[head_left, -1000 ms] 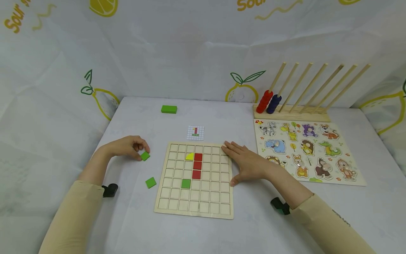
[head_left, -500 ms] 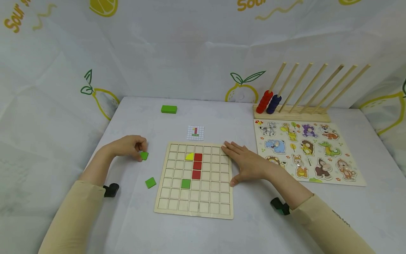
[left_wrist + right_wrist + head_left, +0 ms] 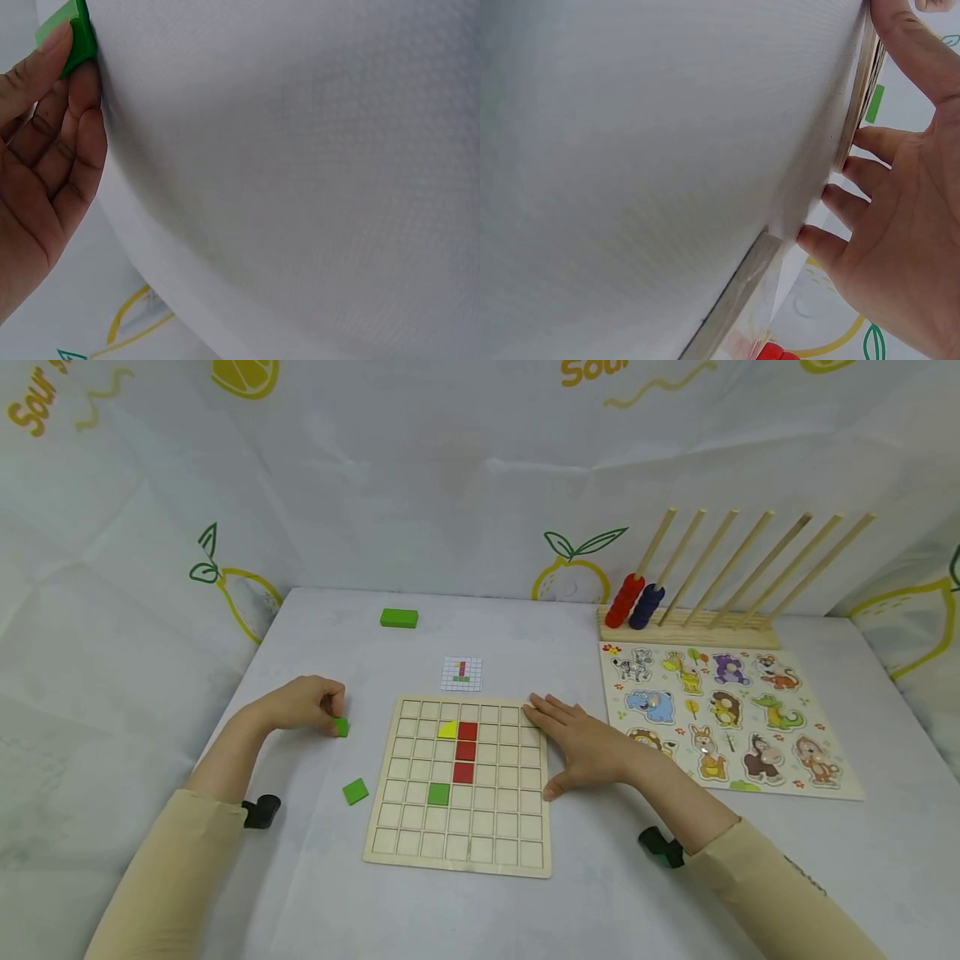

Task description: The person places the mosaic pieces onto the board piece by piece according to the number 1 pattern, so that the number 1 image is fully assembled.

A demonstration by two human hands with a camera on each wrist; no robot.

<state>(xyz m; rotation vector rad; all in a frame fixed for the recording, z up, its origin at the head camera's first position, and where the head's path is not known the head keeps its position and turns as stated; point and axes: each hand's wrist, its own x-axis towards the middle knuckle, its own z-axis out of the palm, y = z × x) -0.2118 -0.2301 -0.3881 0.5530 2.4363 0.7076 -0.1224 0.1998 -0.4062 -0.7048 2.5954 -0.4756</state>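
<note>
My left hand (image 3: 302,703) pinches a small green square tile (image 3: 82,41) between thumb and fingers, left of the wooden grid board (image 3: 495,852). A second green tile (image 3: 356,791) lies on the table beside the board's left edge. My right hand (image 3: 588,747) rests with spread fingers along the board's right edge, its fingertips touching the wood in the right wrist view. Seated in the grid are a yellow piece with a curved side (image 3: 448,730), a column of three red tiles (image 3: 466,751) and one green tile (image 3: 438,794). The other left fingers curl below the tile.
Behind the board lies a small printed pattern card (image 3: 462,674). Farther back sits a green block (image 3: 399,618). An animal knob puzzle (image 3: 738,718) is on the right, in front of a wooden peg rack (image 3: 690,631) with red and blue beads.
My left hand has drawn slightly left with the green tile, whose visible part has become smaller behind the fingers. The right hand and the board have stayed in place.
</note>
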